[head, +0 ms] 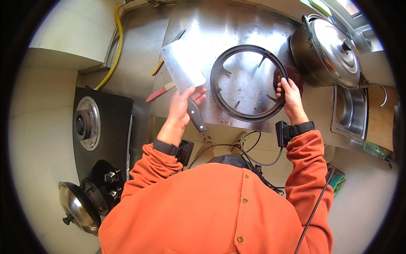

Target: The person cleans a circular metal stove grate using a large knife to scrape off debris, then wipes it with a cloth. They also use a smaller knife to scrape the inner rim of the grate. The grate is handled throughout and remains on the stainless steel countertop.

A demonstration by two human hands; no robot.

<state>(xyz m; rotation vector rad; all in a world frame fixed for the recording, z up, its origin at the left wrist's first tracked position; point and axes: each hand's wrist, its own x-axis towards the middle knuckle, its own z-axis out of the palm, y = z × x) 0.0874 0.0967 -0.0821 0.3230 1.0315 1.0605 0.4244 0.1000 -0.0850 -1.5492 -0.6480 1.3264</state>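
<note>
My left hand point(180, 103) holds a cleaver point(183, 65) where the blade meets the black riveted handle, thumb on top and fingertips partly spread. The broad blade points away from me over the steel counter point(134, 60). In my right hand point(291, 96) is the right side of a black ring-shaped pan support point(249, 48) with short inward prongs. Beneath the cleaver lie a wooden-handled knife point(157, 66) and a red-handled knife point(157, 94), both partly hidden by the blade. A dark red cloth point(295, 76) shows behind the ring and my right hand.
A large lidded steel pot point(336, 52) stands at the counter's right, near a sink point(349, 111). To the left is a black gas hob point(109, 117) with an uncovered burner point(84, 123) and a domed-lid wok point(76, 206). A yellow hose point(119, 41) runs behind. Cables point(219, 145) hang before my body.
</note>
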